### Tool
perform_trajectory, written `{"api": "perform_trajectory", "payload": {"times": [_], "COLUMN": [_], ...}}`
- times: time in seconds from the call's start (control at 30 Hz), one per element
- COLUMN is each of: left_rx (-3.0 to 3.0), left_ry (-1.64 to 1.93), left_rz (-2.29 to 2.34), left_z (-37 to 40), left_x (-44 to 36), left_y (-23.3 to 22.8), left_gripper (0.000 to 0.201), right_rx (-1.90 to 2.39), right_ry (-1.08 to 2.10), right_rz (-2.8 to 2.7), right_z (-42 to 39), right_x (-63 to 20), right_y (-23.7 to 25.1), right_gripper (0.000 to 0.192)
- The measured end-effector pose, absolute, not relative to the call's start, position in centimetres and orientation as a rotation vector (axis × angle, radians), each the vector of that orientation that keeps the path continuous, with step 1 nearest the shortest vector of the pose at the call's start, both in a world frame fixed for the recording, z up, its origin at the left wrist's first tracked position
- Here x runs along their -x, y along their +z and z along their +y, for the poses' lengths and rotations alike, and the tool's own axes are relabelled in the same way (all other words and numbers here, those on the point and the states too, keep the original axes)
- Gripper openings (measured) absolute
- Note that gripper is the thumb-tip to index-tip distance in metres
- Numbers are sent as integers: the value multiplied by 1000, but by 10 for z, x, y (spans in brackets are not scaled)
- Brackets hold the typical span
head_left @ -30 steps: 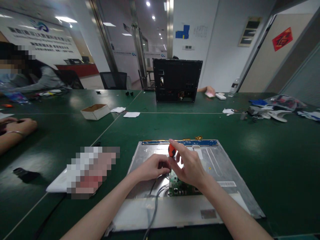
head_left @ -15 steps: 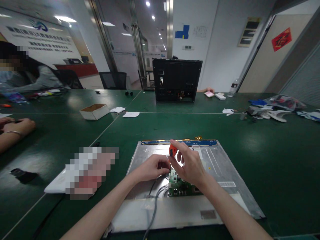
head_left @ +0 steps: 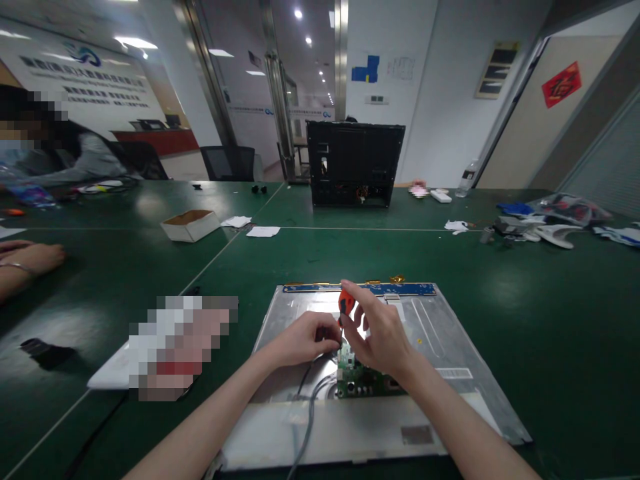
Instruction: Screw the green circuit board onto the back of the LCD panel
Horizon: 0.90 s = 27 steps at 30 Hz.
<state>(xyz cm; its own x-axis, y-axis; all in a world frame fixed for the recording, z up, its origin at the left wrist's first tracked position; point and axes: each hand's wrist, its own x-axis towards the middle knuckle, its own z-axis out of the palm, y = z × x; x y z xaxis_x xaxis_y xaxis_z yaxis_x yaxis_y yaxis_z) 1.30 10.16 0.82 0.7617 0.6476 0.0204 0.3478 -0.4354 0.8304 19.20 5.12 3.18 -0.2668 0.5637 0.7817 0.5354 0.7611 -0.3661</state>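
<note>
the right hand (head_left: pixel 381 333) is closed around an orange-handled screwdriver (head_left: pixel 345 303), held upright over a small green circuit board (head_left: pixel 361 379) that sits on a silver metal panel (head_left: pixel 440 337) near the table's near edge. the left hand (head_left: pixel 303 339) is pinched together just beside the screwdriver's tip; what it pinches is hidden by the fingers. grey cables (head_left: pixel 307 400) run from the board toward the near edge, under the left wrist. a blue strip board (head_left: pixel 400 289) lines the panel's far edge. to the left of the panel lies a white flat thing (head_left: pixel 107 373), partly blurred. across the green table (head_left: pixel 550 300) stand a black chassis (head_left: pixel 355 162) by the far edge and an open cardboard box (head_left: pixel 191 223) toward the far left. another person's hand (head_left: pixel 30 257) rests at the left edge.
</note>
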Motion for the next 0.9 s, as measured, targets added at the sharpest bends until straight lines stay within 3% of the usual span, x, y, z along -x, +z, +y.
{"api": "perform_trajectory", "payload": {"times": [0.7, 0.9], "left_rx": [-1987, -1960], "left_ry": [432, 441], "left_rz": [794, 764], "left_z": [103, 102], "left_x": [-12, -11], "left_y": [6, 3], "left_gripper": [4, 5], "right_rx": [872, 864], "right_ry": [3, 59], "right_rz": [-1880, -1900], "right_z": [55, 54], "right_x": [-191, -192], "right_y": [29, 30], "right_gripper": [47, 53]}}
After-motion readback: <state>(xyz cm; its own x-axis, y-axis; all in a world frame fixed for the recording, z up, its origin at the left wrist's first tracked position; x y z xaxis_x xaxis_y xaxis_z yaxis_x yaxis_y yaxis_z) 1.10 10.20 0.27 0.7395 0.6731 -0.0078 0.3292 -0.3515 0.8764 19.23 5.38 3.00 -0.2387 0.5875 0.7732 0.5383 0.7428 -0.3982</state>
